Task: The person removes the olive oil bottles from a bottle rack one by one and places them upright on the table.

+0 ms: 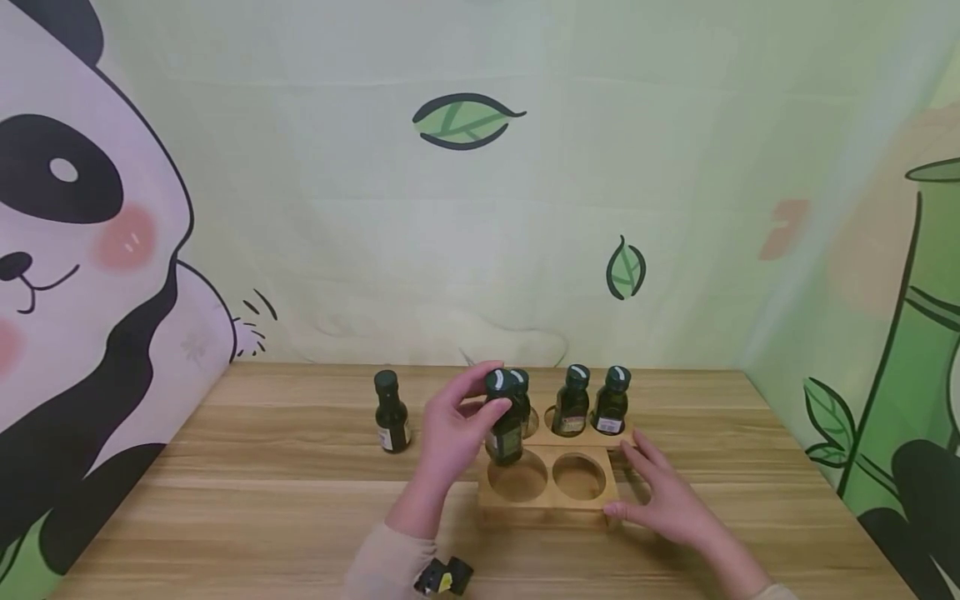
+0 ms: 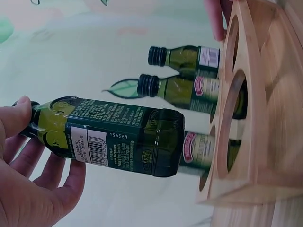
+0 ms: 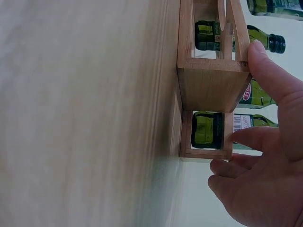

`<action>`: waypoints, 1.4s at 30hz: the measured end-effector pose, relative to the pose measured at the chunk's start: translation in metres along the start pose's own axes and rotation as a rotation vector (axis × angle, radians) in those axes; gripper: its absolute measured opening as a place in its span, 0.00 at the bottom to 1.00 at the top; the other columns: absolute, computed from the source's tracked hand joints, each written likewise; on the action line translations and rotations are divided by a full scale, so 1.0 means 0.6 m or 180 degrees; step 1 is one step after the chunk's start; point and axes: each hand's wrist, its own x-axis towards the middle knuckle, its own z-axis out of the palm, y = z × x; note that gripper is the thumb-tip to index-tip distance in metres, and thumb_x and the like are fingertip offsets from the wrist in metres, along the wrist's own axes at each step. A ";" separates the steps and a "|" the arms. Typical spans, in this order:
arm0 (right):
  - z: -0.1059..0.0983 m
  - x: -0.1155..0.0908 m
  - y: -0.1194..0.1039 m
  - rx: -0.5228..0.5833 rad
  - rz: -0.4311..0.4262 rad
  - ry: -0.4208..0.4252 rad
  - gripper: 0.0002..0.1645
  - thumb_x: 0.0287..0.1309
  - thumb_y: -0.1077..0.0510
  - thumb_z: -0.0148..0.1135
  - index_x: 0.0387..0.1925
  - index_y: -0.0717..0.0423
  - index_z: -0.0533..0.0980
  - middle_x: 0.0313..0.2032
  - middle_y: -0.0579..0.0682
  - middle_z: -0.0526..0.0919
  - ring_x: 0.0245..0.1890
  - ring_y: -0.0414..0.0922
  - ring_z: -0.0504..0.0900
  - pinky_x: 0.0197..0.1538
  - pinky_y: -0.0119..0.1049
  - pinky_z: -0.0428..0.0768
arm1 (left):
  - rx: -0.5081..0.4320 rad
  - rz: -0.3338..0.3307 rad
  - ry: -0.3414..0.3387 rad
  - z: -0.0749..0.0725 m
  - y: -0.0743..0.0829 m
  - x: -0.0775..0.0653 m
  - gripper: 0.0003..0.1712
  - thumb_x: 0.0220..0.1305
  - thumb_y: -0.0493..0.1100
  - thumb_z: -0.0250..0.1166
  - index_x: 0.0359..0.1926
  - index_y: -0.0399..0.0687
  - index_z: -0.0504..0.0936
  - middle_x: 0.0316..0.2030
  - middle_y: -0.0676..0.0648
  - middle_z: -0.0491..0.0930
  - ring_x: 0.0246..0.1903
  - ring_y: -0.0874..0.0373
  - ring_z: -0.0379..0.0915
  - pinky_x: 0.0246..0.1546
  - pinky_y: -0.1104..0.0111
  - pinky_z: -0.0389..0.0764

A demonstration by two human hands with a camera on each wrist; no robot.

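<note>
My left hand (image 1: 459, 425) holds a small dark green glass bottle (image 1: 504, 429) by its capped neck, between thumb and fingers. That bottle tilts slightly above a wooden bottle rack (image 1: 547, 502), over the front left round hole. In the left wrist view its printed back label (image 2: 102, 130) and barcode face the camera. Three similar bottles stand in the rack's back row, including the middle one (image 1: 573, 400) and the right one (image 1: 612, 400); the held bottle partly hides the third. My right hand (image 1: 667, 496) touches the rack's right side, thumb at the front corner and fingertips farther back.
Another small bottle (image 1: 392, 417) stands upright on the wood-grain table (image 1: 285, 500), left of the rack. The front right hole (image 1: 579, 477) of the rack has no bottle in it. Behind the table hangs a printed backdrop (image 1: 337, 208) with a panda and leaves.
</note>
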 end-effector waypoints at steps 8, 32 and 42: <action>0.000 0.001 0.002 0.0010 -0.0020 0.0011 0.60 0.46 0.41 0.77 0.69 0.73 0.61 0.72 0.73 0.51 0.66 0.74 0.57 0.61 0.69 0.64 | 0.0141 0.0033 0.0238 -0.030 -0.013 -0.003 0.24 0.56 0.31 0.73 0.54 0.45 0.83 0.47 0.44 0.84 0.45 0.50 0.81 0.44 0.59 0.83; 0.003 0.001 0.006 0.0012 -0.0025 0.0000 0.59 0.47 0.41 0.77 0.69 0.72 0.61 0.72 0.72 0.51 0.67 0.74 0.56 0.60 0.70 0.64 | 0.0490 -0.0290 0.0659 -0.111 -0.034 -0.013 0.23 0.57 0.31 0.72 0.55 0.42 0.82 0.45 0.39 0.83 0.44 0.47 0.80 0.46 0.53 0.81; 0.004 0.001 0.008 -0.0013 -0.0040 0.0027 0.59 0.47 0.41 0.77 0.69 0.73 0.61 0.72 0.72 0.51 0.67 0.74 0.56 0.61 0.70 0.64 | 0.0682 -0.0415 0.0823 -0.143 -0.044 -0.016 0.23 0.56 0.30 0.72 0.54 0.45 0.83 0.42 0.39 0.84 0.41 0.53 0.78 0.44 0.63 0.81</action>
